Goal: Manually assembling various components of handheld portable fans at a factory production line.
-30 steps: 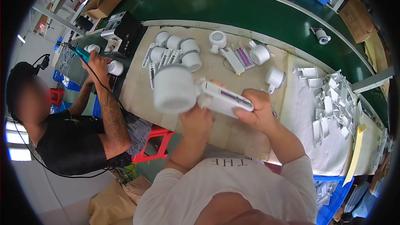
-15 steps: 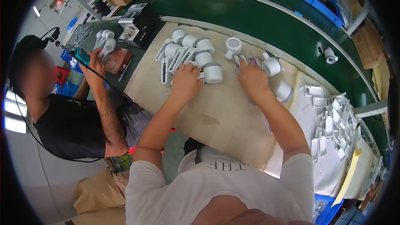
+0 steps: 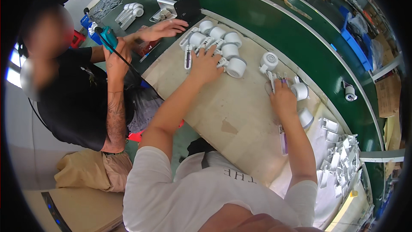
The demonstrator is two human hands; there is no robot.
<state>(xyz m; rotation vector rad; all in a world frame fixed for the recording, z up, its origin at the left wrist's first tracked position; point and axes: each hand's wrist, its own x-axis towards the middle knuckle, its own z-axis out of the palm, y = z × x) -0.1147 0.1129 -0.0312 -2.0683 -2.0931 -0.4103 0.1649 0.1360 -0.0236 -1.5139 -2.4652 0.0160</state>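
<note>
Several white handheld fans point(image 3: 230, 50), with round cylindrical heads and slim handles, lie grouped on the tan-covered table. My left hand point(image 3: 206, 66) rests over this group, fingers spread across the handles and touching them. To the right, another white fan point(image 3: 269, 60) lies with its grille facing up. My right hand point(image 3: 283, 99) has its fingers closed at that fan's handle; the exact grip is partly hidden. Beside those fingers lies a fan head point(image 3: 299, 90) with thin wires and purple strips near it. Another white head point(image 3: 305, 118) sits beside my right forearm.
At the left a co-worker holds a teal power tool point(image 3: 108, 38) and stretches out the other hand point(image 3: 165, 29). A black machine point(image 3: 178, 4) stands behind. White plastic pieces point(image 3: 341, 161) are heaped at right. A green conveyor point(image 3: 257, 10) runs along the far side.
The view has swung, so the table sits further right and lower. My left hand's fingers have spread over the fans. The co-worker's one hand has reached out toward the group.
</note>
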